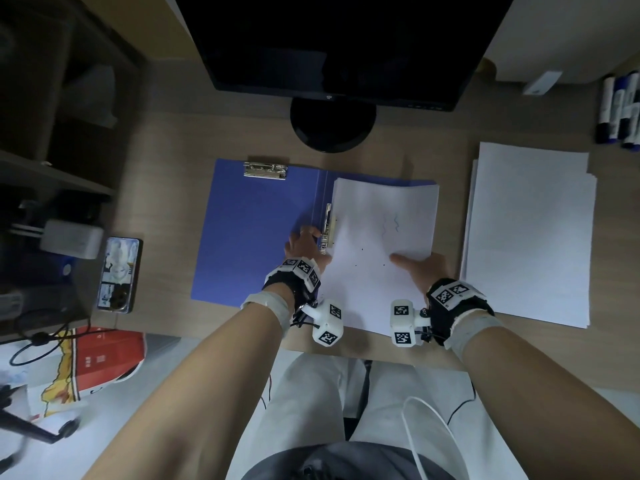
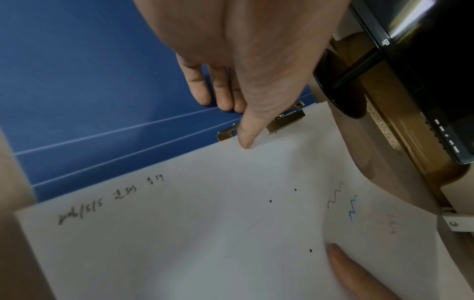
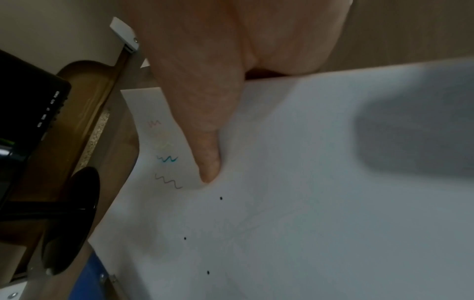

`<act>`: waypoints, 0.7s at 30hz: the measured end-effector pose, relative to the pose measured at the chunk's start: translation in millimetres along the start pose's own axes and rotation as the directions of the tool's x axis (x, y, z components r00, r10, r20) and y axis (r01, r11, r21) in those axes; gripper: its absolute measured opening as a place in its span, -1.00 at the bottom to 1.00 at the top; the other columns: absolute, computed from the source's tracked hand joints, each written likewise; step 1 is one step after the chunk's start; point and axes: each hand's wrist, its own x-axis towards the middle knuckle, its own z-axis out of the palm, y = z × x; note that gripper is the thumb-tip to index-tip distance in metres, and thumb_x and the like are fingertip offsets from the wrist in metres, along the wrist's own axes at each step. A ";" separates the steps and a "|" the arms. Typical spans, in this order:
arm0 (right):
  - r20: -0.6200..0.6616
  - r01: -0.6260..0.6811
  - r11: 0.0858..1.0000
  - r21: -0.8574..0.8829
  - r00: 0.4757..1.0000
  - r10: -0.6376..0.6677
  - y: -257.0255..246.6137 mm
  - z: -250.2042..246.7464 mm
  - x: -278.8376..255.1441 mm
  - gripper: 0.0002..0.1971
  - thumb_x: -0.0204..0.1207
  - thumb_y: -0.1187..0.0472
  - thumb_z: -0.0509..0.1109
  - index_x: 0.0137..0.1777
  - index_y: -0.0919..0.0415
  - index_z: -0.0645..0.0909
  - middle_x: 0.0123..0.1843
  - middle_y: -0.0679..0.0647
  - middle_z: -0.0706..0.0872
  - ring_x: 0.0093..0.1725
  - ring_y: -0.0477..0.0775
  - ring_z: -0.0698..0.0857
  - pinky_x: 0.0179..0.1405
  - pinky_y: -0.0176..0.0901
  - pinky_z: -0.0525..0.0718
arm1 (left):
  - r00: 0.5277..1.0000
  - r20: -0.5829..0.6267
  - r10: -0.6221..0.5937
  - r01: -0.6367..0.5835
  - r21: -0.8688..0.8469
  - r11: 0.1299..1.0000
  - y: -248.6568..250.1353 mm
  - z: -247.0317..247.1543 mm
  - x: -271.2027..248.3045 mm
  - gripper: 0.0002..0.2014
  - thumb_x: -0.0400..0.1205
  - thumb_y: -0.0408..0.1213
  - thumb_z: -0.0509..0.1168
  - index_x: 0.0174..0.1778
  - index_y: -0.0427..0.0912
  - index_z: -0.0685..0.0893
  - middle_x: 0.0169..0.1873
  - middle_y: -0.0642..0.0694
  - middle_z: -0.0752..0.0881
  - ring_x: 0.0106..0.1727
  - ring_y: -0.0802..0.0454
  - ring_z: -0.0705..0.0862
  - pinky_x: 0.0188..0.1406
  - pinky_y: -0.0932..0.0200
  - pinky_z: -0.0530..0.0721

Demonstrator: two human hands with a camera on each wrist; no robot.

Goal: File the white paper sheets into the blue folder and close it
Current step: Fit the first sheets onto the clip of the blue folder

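Observation:
The blue folder (image 1: 256, 230) lies open on the desk, with a metal clip (image 1: 265, 170) at the top of its left cover. White paper sheets (image 1: 381, 237) with small squiggles lie on its right half, their near end overhanging the folder. My left hand (image 1: 306, 239) rests at the spine clip (image 1: 327, 228). Its fingers (image 2: 200, 89) lie straight on the blue cover and its thumb (image 2: 243, 140) presses the sheets' edge by the clip (image 2: 284, 121). My right hand (image 1: 420, 268) pinches the sheets' right edge, thumb (image 3: 205, 158) on top, the fingers hidden beneath the sheets (image 3: 282, 203).
A second stack of white paper (image 1: 526, 237) lies to the right of the folder. A black monitor (image 1: 332, 46) on its round stand (image 1: 332, 123) stands behind it. Markers (image 1: 620, 109) lie at the far right. A phone (image 1: 119, 275) lies left of the folder near the desk edge.

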 end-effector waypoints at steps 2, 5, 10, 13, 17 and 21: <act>-0.017 -0.006 1.000 -0.025 1.000 0.005 -0.5 2.7 1.7 -0.33 0.20 -0.11 0.68 0.24 0.27 0.69 0.07 0.13 0.81 0.01 0.17 0.75 -0.03 -0.11 0.62 | 0.999 0.024 0.022 -0.022 0.006 1.000 -2.4 -2.8 -0.5 -0.49 0.44 -0.38 0.43 0.29 -0.03 0.47 0.31 -0.14 0.50 0.37 -0.21 0.48 0.35 -0.08 0.55; -0.070 -0.014 0.996 -0.092 0.997 0.008 -3.9 6.6 -0.1 -0.26 0.20 -0.23 0.63 0.28 0.24 0.65 0.12 0.13 0.80 0.04 0.20 0.76 -0.05 -0.08 0.64 | 0.998 0.059 0.021 -0.021 0.003 1.000 -4.5 -5.3 -0.3 -0.43 0.41 -0.39 0.44 0.33 -0.03 0.46 0.34 -0.14 0.48 0.39 -0.20 0.47 0.38 -0.09 0.55; -0.240 -0.030 0.991 -0.132 0.971 -0.003 -16.3 12.1 -11.2 -0.10 0.38 -0.13 0.55 0.54 0.36 0.25 0.41 0.28 0.54 0.32 0.34 0.60 0.14 0.07 0.60 | 0.997 0.073 -0.014 0.018 -0.044 0.999 -0.2 -8.6 -7.0 -0.41 0.45 -0.40 0.36 0.42 -0.04 0.41 0.39 -0.14 0.47 0.41 -0.21 0.46 0.37 -0.09 0.54; -0.259 -0.016 0.980 -0.201 0.965 -0.037 -22.1 10.1 -13.5 -0.29 0.46 0.01 0.42 0.55 0.30 0.34 0.43 0.32 0.49 0.30 0.35 0.57 0.06 0.03 0.57 | 0.997 0.075 -0.029 0.036 -0.094 0.995 4.0 -12.2 -8.8 -0.41 0.49 -0.35 0.31 0.48 -0.07 0.41 0.42 -0.18 0.49 0.39 -0.24 0.54 0.39 -0.11 0.57; -0.213 -0.012 0.978 -0.206 0.976 -0.033 -24.2 5.9 -13.9 -0.41 0.43 0.05 0.34 0.45 0.29 0.48 0.34 0.29 0.62 0.21 0.31 0.64 0.06 0.00 0.61 | 0.988 0.152 -0.013 0.034 -0.136 0.990 8.8 -17.0 -10.8 -0.41 0.53 -0.35 0.24 0.54 -0.12 0.42 0.34 -0.23 0.65 0.28 -0.22 0.66 0.26 0.02 0.66; -0.202 -0.002 0.984 -0.178 0.979 -0.035 -26.7 8.3 -12.2 -0.41 0.41 0.12 0.36 0.43 0.34 0.45 0.28 0.27 0.66 0.17 0.32 0.68 0.12 0.10 0.69 | 0.977 0.211 -0.003 0.036 -0.151 0.988 5.5 -17.8 -8.2 -0.28 0.41 -0.29 0.30 0.57 -0.12 0.38 0.33 -0.29 0.65 0.23 -0.26 0.69 0.02 0.04 0.68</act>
